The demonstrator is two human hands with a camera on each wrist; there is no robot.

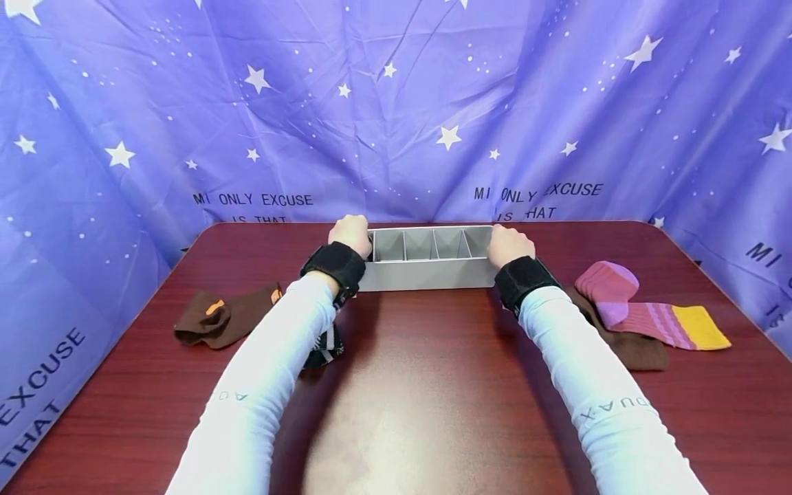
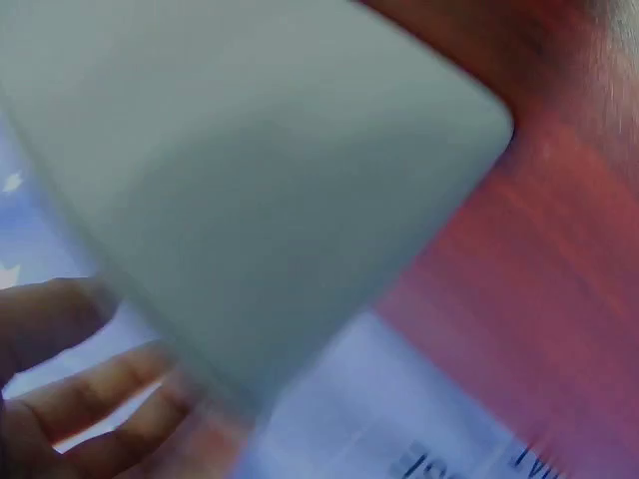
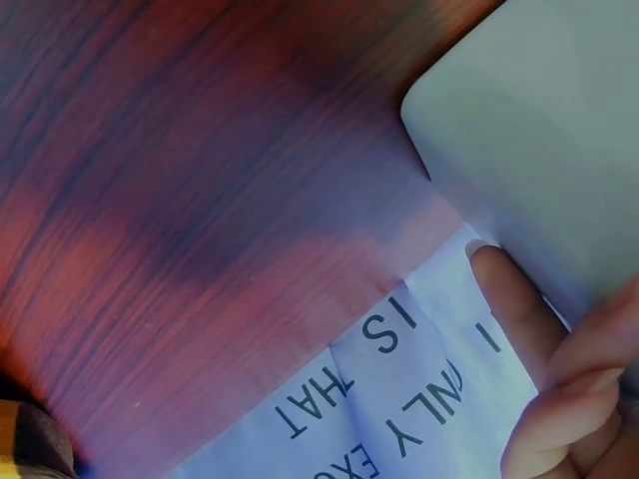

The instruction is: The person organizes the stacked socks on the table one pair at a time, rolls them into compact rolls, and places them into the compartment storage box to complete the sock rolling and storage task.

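Observation:
A long grey box (image 1: 433, 274) with several compartments stands at the far side of the table, its dividers facing up. At its left end, my left hand (image 1: 351, 235) grips the wall. The right end is held by my right hand (image 1: 510, 245). In the left wrist view, the box's smooth end (image 2: 290, 200) fills much of the frame, blurred, with fingers (image 2: 95, 394) bent at its edge. The right wrist view shows the other end (image 3: 539, 120), with one finger (image 3: 514, 304) lying along it and the others curled. The compartments I can see into hold nothing.
Left on the dark red table (image 1: 421, 385) lies a brown sock (image 1: 244, 320) with orange marks. A black-and-white sock (image 1: 326, 347) is partly hidden by my left forearm. At right, a pink-and-yellow sock (image 1: 656, 323) overlaps a brown one (image 1: 640, 352). A starry purple curtain (image 1: 396, 103) hangs behind.

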